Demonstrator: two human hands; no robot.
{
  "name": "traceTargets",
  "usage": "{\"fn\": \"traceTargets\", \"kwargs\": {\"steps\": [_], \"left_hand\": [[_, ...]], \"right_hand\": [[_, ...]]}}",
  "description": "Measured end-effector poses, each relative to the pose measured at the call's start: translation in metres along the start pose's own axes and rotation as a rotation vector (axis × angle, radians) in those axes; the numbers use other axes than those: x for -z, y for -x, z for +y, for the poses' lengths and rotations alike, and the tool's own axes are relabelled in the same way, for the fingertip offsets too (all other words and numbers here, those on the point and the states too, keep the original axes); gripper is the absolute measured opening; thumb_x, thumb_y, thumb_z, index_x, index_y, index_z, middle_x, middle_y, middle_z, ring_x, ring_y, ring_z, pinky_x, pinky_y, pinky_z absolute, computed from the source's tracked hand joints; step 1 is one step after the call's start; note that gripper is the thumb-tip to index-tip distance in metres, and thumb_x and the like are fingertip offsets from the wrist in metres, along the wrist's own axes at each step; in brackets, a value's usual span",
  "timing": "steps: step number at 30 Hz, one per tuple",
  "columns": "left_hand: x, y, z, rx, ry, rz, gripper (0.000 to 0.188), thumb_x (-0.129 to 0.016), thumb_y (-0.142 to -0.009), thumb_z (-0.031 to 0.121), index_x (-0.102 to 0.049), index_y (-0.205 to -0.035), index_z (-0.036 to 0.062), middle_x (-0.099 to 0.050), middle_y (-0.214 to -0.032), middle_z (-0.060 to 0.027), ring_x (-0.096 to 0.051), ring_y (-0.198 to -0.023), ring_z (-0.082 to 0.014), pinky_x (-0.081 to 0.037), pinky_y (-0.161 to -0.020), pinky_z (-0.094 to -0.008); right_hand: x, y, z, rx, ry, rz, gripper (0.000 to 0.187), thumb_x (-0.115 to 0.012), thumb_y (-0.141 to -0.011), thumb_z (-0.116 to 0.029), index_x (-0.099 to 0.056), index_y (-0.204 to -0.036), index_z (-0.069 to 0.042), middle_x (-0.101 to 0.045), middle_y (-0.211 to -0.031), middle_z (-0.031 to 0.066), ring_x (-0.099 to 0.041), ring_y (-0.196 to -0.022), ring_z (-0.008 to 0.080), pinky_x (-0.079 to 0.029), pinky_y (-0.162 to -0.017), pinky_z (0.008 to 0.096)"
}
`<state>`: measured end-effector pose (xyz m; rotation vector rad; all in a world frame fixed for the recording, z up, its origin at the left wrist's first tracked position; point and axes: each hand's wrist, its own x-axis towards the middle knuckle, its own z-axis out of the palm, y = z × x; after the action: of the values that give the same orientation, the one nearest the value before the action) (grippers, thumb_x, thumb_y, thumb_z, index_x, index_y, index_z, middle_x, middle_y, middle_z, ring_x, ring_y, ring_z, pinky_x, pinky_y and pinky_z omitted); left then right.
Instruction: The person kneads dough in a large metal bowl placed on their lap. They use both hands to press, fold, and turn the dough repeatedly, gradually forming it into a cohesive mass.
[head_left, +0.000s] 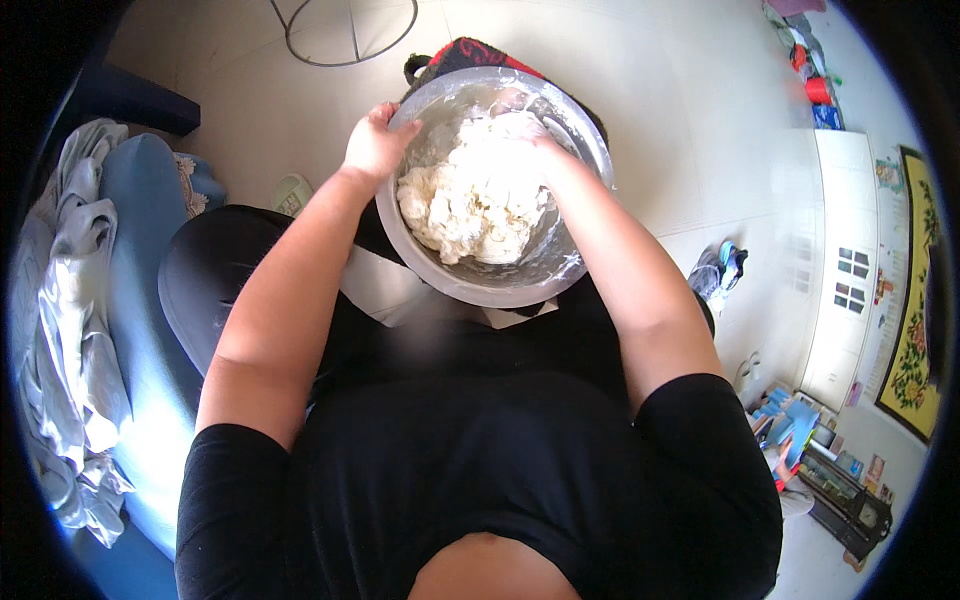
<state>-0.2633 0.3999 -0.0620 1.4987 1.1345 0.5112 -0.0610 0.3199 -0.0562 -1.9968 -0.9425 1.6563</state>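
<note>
A wide metal bowl [398, 235] sits between my knees, its inner wall smeared with white dough. In it lies a big, rough, sticky lump of dough [470, 205], washed out by bright light on its upper part. My left hand [380, 145] grips the bowl's left rim, thumb over the inner side and fingers outside. Reaching in over the right rim, my right hand [522, 128] touches the far part of the dough. It is coated white, and its fingers are hidden or lost in the glare.
Under the bowl is a black and red patterned cloth-like cover [480, 52]. A blue sofa [150, 300] with a grey cloth [75, 300] stands on my left. A green slipper [291, 194] lies on the tiled floor, with a round metal frame [350, 55] farther off.
</note>
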Motion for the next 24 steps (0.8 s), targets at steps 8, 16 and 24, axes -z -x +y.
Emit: {"fn": "traceTargets", "kwargs": {"steps": [8, 16, 24], "left_hand": [[-0.012, 0.020, -0.017, 0.044, 0.266, 0.133, 0.033, -0.063, -0.079, 0.016, -0.054, -0.102, -0.0039, -0.062, -0.092, -0.0109, -0.057, -0.085, -0.0163, -0.042, -0.079, -0.0265], [-0.013, 0.019, -0.015, 0.063, 0.354, 0.112, 0.025, -0.065, -0.078, 0.014, -0.054, -0.094, -0.0018, -0.061, -0.083, -0.0057, -0.054, -0.073, -0.0102, -0.043, -0.070, -0.0228], [-0.011, 0.023, -0.010, 0.132, 0.381, 0.084, 0.028, -0.064, -0.079, 0.016, -0.054, -0.097, -0.0022, -0.061, -0.083, -0.0061, -0.055, -0.074, -0.0112, -0.044, -0.072, -0.0243]], "right_hand": [[-0.043, 0.091, -0.038, 0.468, 1.216, 0.235, 0.029, -0.059, -0.078, -0.029, -0.060, -0.100, -0.010, -0.057, -0.108, 0.0108, -0.053, -0.102, 0.0265, -0.046, -0.083, 0.0369], [-0.020, 0.135, 0.011, 0.286, 1.053, -0.108, 0.037, -0.056, -0.073, -0.003, -0.060, -0.104, -0.022, -0.045, -0.121, 0.0170, -0.042, -0.113, 0.0350, -0.038, -0.094, 0.0389], [-0.042, 0.054, 0.014, 0.326, 1.157, -0.106, 0.023, -0.049, -0.078, -0.008, -0.063, -0.097, -0.004, -0.051, -0.109, 0.0219, -0.051, -0.097, 0.0324, -0.048, -0.079, 0.0381]]}}
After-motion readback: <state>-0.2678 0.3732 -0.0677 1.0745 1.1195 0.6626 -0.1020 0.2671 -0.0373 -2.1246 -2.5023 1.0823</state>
